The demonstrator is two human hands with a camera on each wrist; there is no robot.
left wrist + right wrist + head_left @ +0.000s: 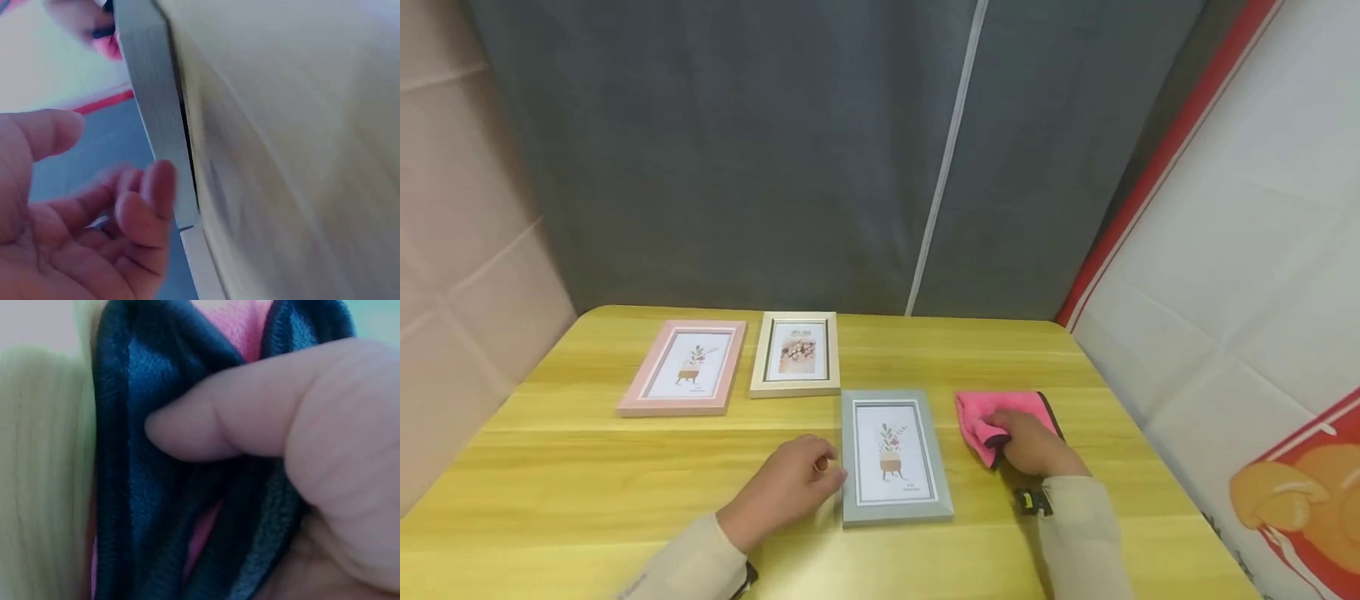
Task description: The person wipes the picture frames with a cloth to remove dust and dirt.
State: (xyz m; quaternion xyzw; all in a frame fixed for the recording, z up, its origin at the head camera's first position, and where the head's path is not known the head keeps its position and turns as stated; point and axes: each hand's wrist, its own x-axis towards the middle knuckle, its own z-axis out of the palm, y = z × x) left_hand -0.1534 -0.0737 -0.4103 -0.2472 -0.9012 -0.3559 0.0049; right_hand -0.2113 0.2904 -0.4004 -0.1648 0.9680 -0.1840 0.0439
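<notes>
**A pinch on the right, a loose curl on the left**

The right hand [1037, 446] pinches a folded pink cloth [977, 415] at the right of the table [1015, 358], its thumb over the dark trim [114, 487]; bunched like that, the edge probably gives a firmer hold than the flat part would. The left hand [790, 486], fingers loosely bent and holding nothing, is by the left edge of the grey frame [891, 457]; I cannot tell whether they touch. That frame lies face up between the hands, placed, I'd judge, for either to reach. The gold frame [796, 354] and pink frame [688, 367] lie farther off, to the left.

The head view mostly hides the right thumb; the right wrist view shows it across the folds. Only the left wrist view shows the left palm, facing the grey frame's side.
</notes>
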